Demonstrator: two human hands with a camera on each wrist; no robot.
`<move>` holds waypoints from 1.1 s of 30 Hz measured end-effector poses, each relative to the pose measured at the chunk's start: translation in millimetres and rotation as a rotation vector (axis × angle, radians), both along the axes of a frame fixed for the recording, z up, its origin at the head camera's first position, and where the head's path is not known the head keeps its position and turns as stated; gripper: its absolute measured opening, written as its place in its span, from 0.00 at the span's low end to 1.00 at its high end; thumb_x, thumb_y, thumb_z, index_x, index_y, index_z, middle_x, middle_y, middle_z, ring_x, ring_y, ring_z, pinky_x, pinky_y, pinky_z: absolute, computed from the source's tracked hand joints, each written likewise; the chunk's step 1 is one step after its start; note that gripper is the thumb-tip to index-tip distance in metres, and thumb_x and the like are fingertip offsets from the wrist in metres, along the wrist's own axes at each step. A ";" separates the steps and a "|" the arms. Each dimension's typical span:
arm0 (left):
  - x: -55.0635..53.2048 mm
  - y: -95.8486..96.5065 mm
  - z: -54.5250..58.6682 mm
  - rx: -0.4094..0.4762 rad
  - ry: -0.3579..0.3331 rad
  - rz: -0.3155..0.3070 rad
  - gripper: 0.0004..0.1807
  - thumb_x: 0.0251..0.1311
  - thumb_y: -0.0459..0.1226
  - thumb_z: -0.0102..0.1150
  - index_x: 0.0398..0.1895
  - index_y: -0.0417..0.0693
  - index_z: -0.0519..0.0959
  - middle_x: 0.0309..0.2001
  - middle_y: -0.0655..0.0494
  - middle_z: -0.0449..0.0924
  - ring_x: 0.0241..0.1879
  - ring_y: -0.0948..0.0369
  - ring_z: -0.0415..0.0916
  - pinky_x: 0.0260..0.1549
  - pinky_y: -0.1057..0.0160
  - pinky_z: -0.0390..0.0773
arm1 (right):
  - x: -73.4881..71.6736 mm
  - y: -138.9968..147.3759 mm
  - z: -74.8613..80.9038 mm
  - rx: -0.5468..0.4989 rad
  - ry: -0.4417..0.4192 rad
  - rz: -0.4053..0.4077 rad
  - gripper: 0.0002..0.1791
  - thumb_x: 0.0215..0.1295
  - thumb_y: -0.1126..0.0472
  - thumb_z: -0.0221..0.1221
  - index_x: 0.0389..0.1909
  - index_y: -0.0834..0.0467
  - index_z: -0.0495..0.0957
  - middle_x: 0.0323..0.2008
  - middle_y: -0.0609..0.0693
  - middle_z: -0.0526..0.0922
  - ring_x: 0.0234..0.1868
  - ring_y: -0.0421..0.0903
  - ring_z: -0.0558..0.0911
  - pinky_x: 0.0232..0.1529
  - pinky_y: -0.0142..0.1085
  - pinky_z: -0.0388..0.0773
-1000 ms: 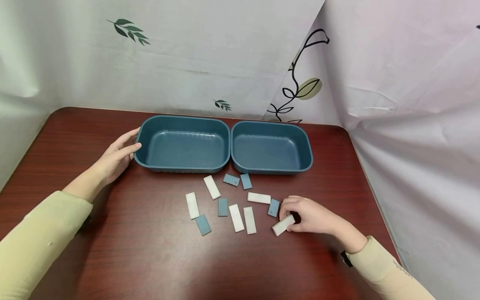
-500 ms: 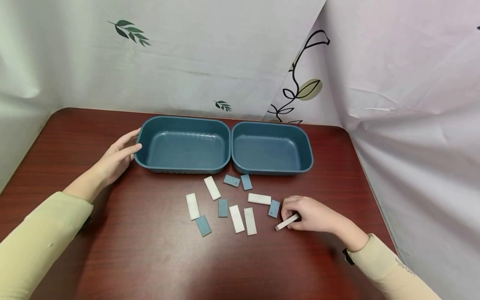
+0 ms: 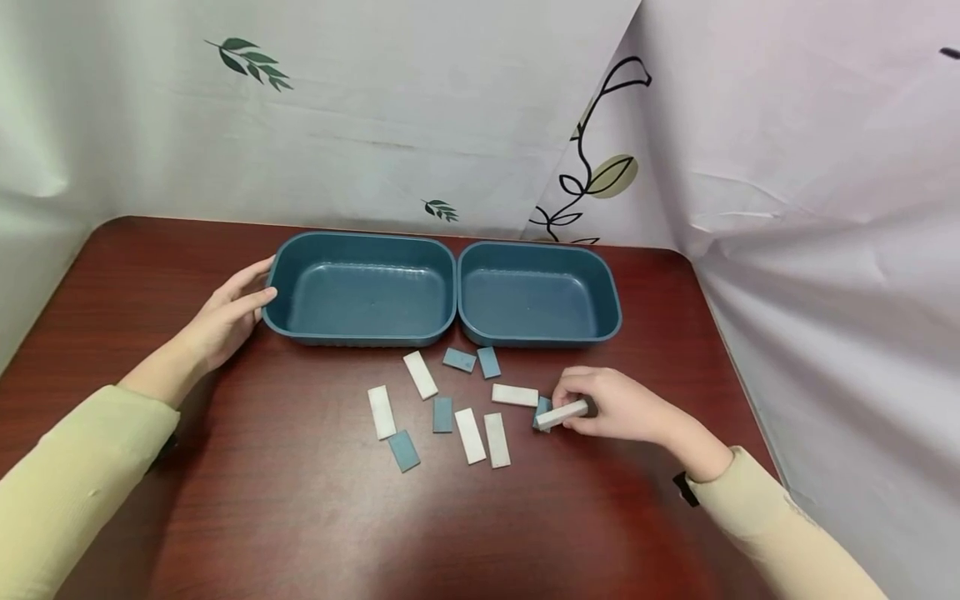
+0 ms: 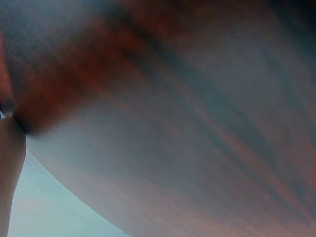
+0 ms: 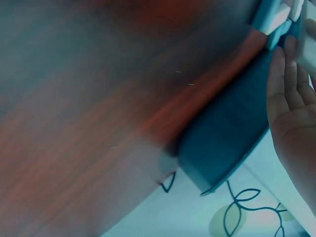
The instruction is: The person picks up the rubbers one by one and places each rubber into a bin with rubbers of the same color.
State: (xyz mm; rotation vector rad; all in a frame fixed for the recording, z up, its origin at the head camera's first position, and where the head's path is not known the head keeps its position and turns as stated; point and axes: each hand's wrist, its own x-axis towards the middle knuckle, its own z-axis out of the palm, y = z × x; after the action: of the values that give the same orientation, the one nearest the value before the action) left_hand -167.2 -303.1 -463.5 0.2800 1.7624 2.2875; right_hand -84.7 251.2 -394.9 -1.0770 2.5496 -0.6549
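In the head view my right hand (image 3: 611, 404) pinches a white rectangular block (image 3: 562, 414) between thumb and fingers. The block is tilted and overlaps a small blue block (image 3: 540, 408) on the table. The right wrist view has the held block (image 5: 307, 47) at its upper right edge, beside the fingers (image 5: 277, 74). My left hand (image 3: 228, 321) grips the left end of the larger blue plastic bin (image 3: 360, 340), thumb on the rim and the other fingertips hidden behind the wall. Several white blocks (image 3: 468, 436) and blue blocks (image 3: 442, 415) lie flat below the bins.
A second blue bin (image 3: 540, 342) stands against the first one's right end, with nothing inside either. Both sit toward the back of the dark red wooden table (image 3: 360, 533). A white patterned cloth (image 3: 375, 125) hangs behind, and more cloth (image 3: 840, 292) drapes on the right.
My right hand has turned the white block and carried it up and to the left, over the blue block. The left hand keeps its place on the bin.
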 end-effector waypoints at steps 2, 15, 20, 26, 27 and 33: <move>0.4 -0.3 -0.1 0.005 0.002 0.000 0.28 0.81 0.27 0.43 0.79 0.54 0.62 0.70 0.67 0.68 0.63 0.73 0.73 0.58 0.78 0.73 | -4.5 -4.8 3.0 -0.017 0.007 0.017 0.13 0.61 0.68 0.74 0.37 0.46 0.84 0.37 0.38 0.82 0.35 0.32 0.76 0.40 0.30 0.78; 0.9 -1.5 0.6 0.001 -0.008 0.012 0.28 0.81 0.28 0.45 0.79 0.55 0.63 0.69 0.69 0.69 0.63 0.74 0.74 0.58 0.78 0.74 | -36.2 -41.0 27.9 -0.098 0.065 0.059 0.12 0.61 0.68 0.73 0.41 0.48 0.87 0.40 0.40 0.85 0.37 0.36 0.78 0.41 0.34 0.80; 0.2 -0.6 -0.2 0.012 -0.007 0.010 0.27 0.81 0.27 0.44 0.77 0.55 0.64 0.69 0.68 0.69 0.63 0.74 0.74 0.57 0.78 0.74 | -48.2 -55.4 29.3 -0.136 0.074 0.038 0.11 0.63 0.67 0.73 0.42 0.48 0.87 0.39 0.41 0.85 0.36 0.38 0.77 0.38 0.37 0.78; -0.6 -0.1 -0.1 0.015 -0.004 0.007 0.27 0.81 0.27 0.44 0.77 0.56 0.64 0.69 0.67 0.69 0.63 0.74 0.74 0.57 0.79 0.74 | -59.1 -71.2 32.0 -0.178 0.058 -0.020 0.10 0.62 0.64 0.75 0.41 0.50 0.88 0.39 0.43 0.87 0.37 0.40 0.79 0.42 0.45 0.82; -0.7 -0.1 -0.1 0.015 -0.005 0.006 0.27 0.81 0.27 0.44 0.77 0.56 0.64 0.69 0.68 0.69 0.63 0.74 0.74 0.57 0.79 0.74 | -61.2 -73.5 32.2 -0.182 0.057 -0.028 0.10 0.62 0.64 0.76 0.41 0.51 0.88 0.38 0.43 0.87 0.38 0.40 0.79 0.43 0.46 0.82; -0.9 -0.5 0.0 0.001 -0.008 0.006 0.27 0.81 0.28 0.44 0.78 0.56 0.64 0.69 0.69 0.69 0.62 0.74 0.74 0.57 0.79 0.74 | -73.4 -85.6 33.0 -0.212 0.054 -0.060 0.08 0.62 0.64 0.75 0.40 0.53 0.87 0.38 0.45 0.89 0.39 0.43 0.81 0.45 0.50 0.82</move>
State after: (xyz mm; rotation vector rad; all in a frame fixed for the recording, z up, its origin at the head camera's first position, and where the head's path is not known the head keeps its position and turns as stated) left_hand -168.1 -303.6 -463.5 0.2658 1.7615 2.2903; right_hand -158.1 165.6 -361.9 -1.1007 2.6131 -0.9426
